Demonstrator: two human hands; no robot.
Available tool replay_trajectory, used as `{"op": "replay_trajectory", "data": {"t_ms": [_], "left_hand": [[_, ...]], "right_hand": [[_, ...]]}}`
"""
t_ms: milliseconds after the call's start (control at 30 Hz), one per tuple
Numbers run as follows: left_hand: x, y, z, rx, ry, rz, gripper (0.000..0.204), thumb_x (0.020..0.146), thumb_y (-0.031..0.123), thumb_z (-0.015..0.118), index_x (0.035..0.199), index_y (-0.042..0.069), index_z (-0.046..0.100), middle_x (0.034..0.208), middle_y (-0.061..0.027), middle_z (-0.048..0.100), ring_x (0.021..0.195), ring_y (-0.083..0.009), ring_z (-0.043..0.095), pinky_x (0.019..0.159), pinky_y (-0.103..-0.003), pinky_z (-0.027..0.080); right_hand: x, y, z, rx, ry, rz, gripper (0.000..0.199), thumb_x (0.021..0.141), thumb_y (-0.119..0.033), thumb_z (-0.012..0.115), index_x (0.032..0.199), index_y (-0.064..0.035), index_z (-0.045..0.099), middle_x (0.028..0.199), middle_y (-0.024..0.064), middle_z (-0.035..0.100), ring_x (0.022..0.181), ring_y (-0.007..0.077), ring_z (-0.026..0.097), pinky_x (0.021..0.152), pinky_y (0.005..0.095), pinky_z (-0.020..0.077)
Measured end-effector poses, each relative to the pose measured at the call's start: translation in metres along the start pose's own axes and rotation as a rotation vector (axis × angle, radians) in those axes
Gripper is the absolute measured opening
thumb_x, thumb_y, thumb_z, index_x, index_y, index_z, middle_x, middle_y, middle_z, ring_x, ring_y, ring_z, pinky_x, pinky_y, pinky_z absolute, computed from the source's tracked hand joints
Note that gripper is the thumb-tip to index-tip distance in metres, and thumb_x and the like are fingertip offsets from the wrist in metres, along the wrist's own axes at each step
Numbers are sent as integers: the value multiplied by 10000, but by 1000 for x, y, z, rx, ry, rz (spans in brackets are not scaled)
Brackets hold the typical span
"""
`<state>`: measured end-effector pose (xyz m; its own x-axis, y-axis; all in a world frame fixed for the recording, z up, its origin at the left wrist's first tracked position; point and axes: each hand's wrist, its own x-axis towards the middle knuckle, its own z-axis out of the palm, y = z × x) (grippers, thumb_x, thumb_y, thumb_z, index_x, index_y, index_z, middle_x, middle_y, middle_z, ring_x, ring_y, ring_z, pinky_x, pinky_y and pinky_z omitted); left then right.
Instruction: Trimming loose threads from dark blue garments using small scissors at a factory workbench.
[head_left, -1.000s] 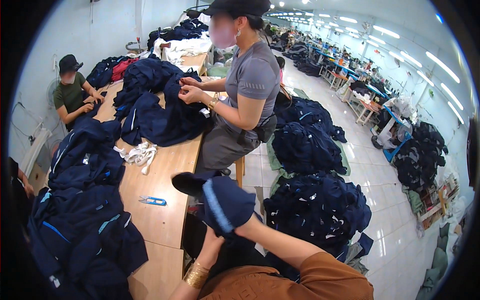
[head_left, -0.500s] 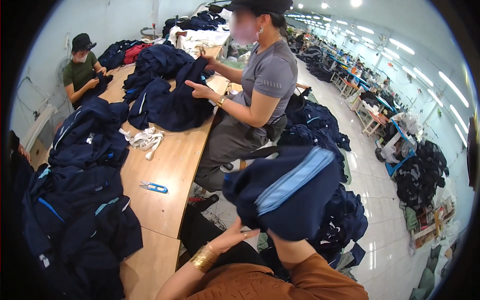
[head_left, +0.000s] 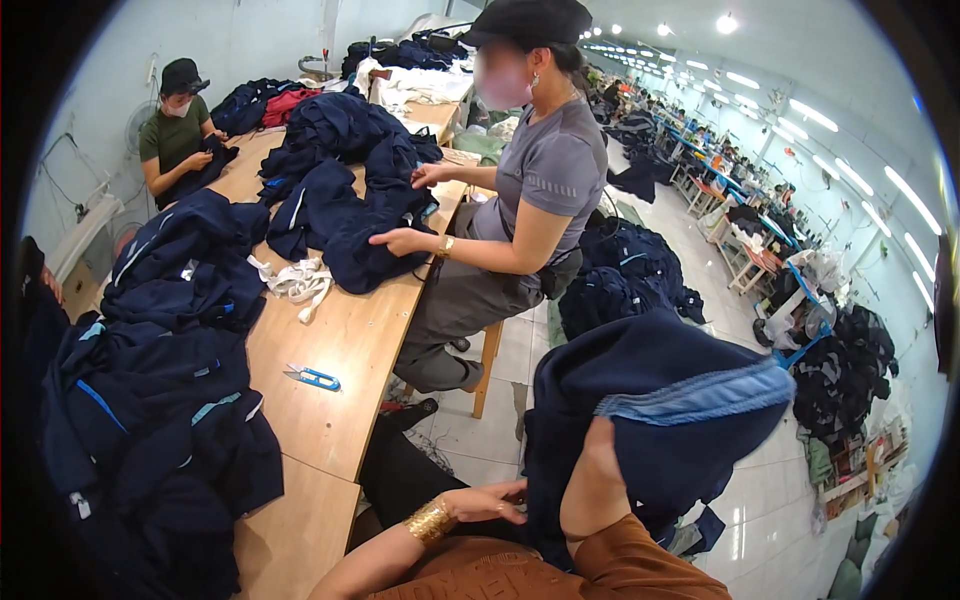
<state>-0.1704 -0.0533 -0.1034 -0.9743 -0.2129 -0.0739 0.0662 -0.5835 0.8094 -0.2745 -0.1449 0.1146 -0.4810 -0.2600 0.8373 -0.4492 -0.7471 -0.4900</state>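
Note:
Raised at my right is a navy garment (head_left: 650,380) with a light blue strip (head_left: 700,395) across it. My right hand (head_left: 600,455) grips it from below, its fingers hidden by the fabric. Beside the garment's left edge is my left hand (head_left: 490,502), fingers apart and loosely curved, with a gold bracelet at the wrist. Whether its fingertips touch the cloth I cannot tell. Blue-handled thread snips (head_left: 318,378) lie on the wooden table (head_left: 330,425) to my left.
Piled navy garments (head_left: 150,430) cover the table's left side, near white fabric strips (head_left: 300,285). Across from me a co-worker (head_left: 555,160) handles navy cloth; another person (head_left: 180,135) works at the far left. More garments (head_left: 625,270) are heaped on the floor to the right.
The navy garment has swung right and turned, its light blue strip now lying flatter. My left hand has shifted slightly right and down. The co-worker's hands have lowered the cloth toward the table.

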Motion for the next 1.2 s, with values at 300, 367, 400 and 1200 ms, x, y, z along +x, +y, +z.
{"op": "replay_trajectory", "data": {"t_ms": [300, 367, 400, 1200], "left_hand": [[8, -2, -4, 438, 615, 317, 381, 925, 287, 581, 1142, -27, 584, 1024, -63, 649, 924, -129, 558, 822, -301, 462], [-16, 31, -12, 419, 782, -143, 353, 928, 295, 557, 1092, -14, 608, 961, -53, 644, 917, -104, 564, 776, -276, 470], [-35, 23, -21, 36, 815, 32, 316, 937, 236, 529, 1133, -6, 584, 1025, -71, 640, 964, -132, 592, 797, -284, 488], [-73, 111, 28, 1136, 762, 76, 320, 870, 192, 573, 1170, 83, 554, 908, -216, 623, 824, -412, 596, 706, -412, 496]], "right_hand": [[44, 11, -21, 58, 293, 87, 292, 843, -115, 577, 1120, -23, 585, 1081, 64, 596, 1018, 196, 560, 913, 337, 439], [52, 21, -35, 44, 354, 106, 294, 840, -115, 579, 1119, -24, 588, 1078, 63, 597, 1019, 196, 560, 914, 338, 438], [53, 23, -35, 61, 371, 131, 295, 839, -115, 580, 1119, -25, 589, 1076, 62, 597, 1019, 196, 560, 914, 339, 438], [-87, 46, -67, -450, -1916, 779, 352, 791, -111, 595, 1137, -53, 584, 1065, 108, 647, 876, 257, 646, 783, 364, 510]]}}
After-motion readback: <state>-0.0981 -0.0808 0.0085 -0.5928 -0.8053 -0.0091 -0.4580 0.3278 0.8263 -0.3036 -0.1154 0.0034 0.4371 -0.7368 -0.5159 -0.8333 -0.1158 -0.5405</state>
